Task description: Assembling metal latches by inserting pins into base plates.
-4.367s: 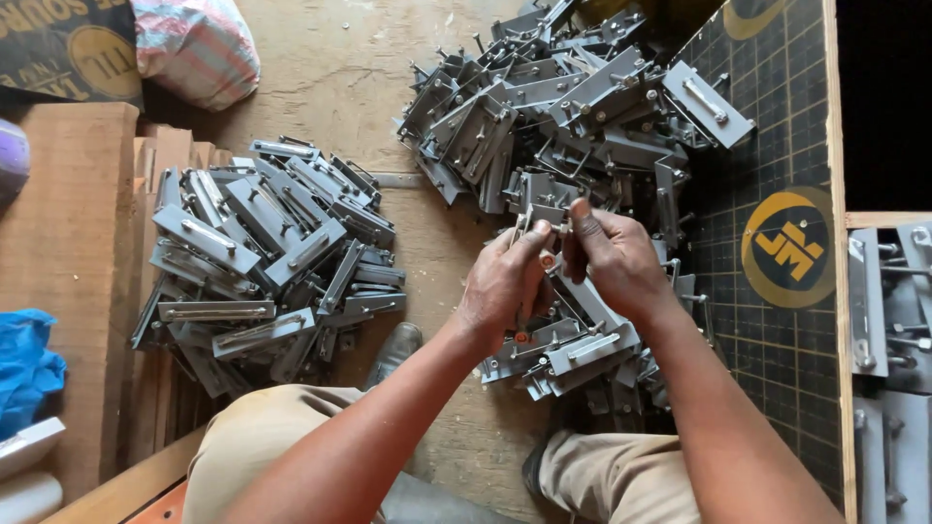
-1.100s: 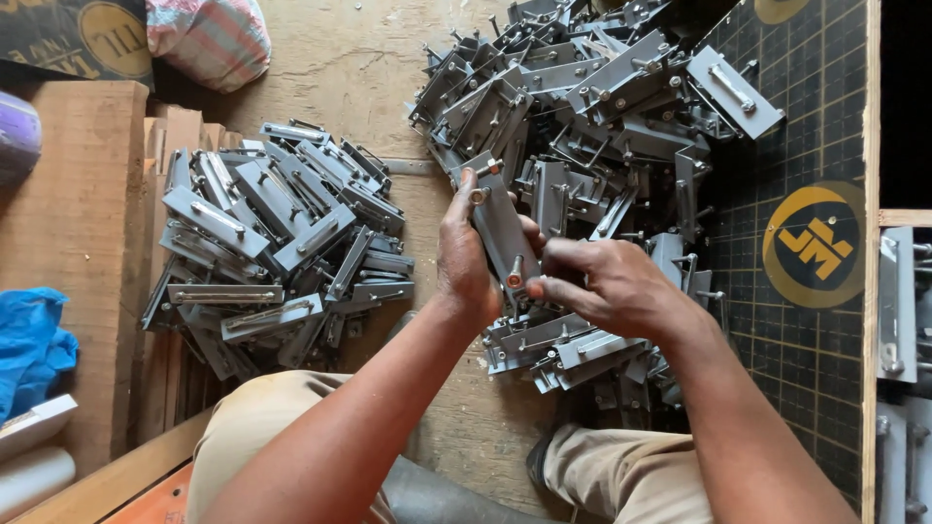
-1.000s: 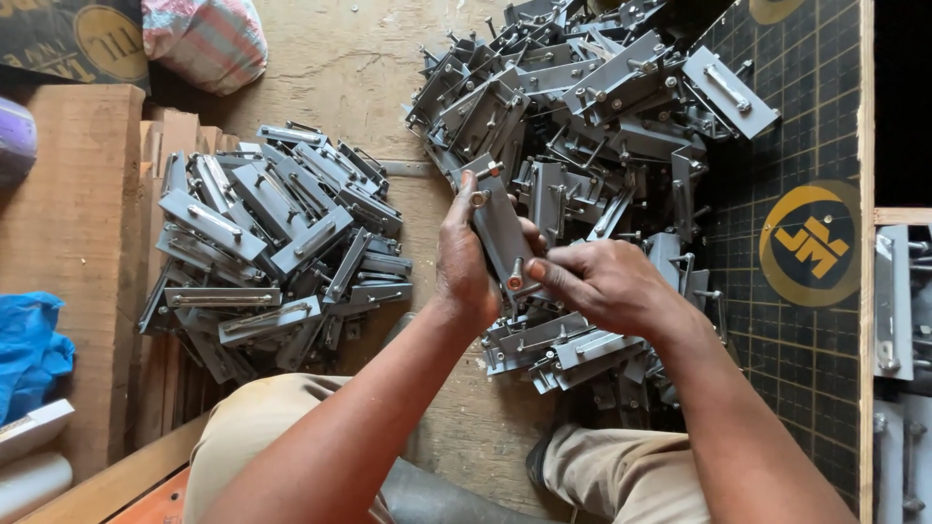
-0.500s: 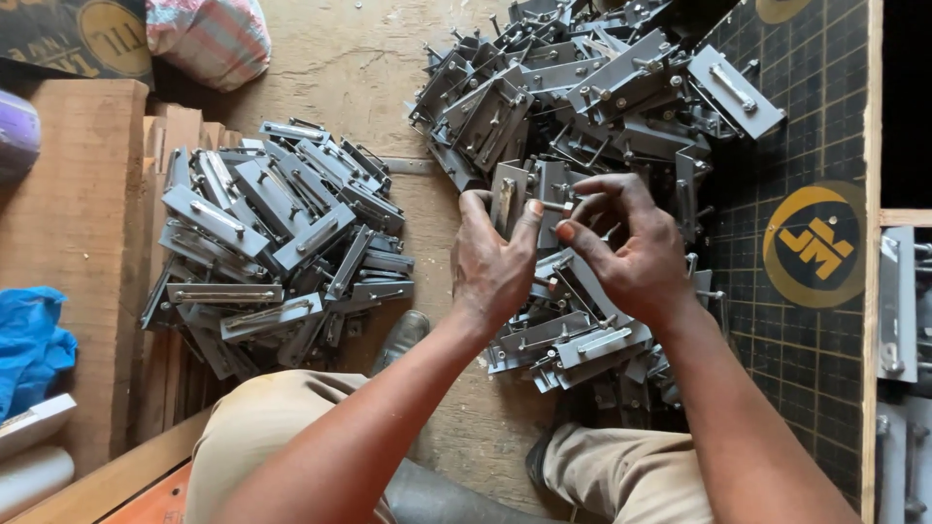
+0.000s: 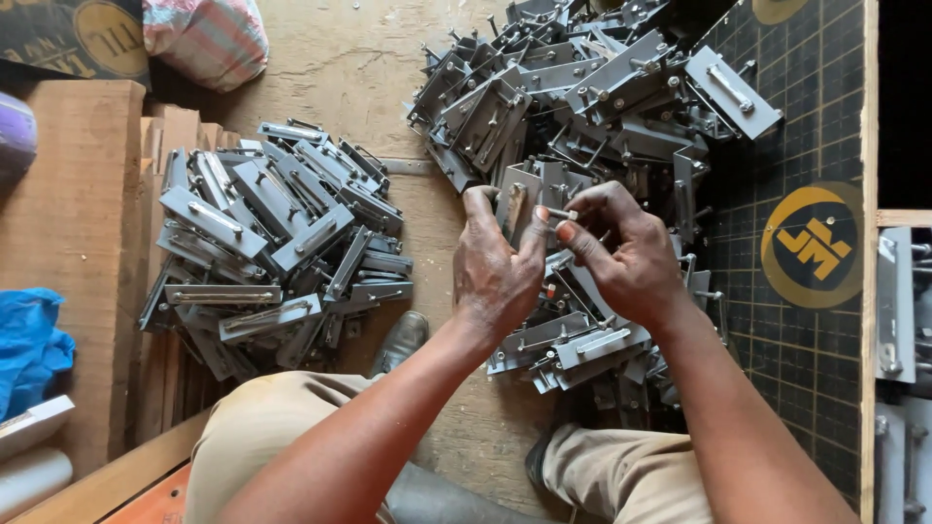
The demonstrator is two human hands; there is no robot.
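My left hand (image 5: 497, 268) grips a grey metal bracket (image 5: 518, 199), held upright in front of me. My right hand (image 5: 626, 254) pinches a small metal pin (image 5: 561, 213) against the bracket's right edge with thumb and forefinger. Both hands hover over a loose heap of similar grey metal brackets (image 5: 592, 97) that spreads from the floor's upper middle down to my knees. A second, tidier pile of brackets (image 5: 272, 247) lies to the left of my left arm.
Wooden boards (image 5: 73, 243) lie at the left beside blue plastic (image 5: 29, 344). A striped cloth bundle (image 5: 204, 34) sits at the top left. A black gridded mat with a yellow round mark (image 5: 815, 247) covers the right. More brackets (image 5: 898, 311) rest at the right edge.
The bracket was tilted flat in my left hand a second ago; it now stands upright, and my right hand has risen from below it to its right edge with the pin.
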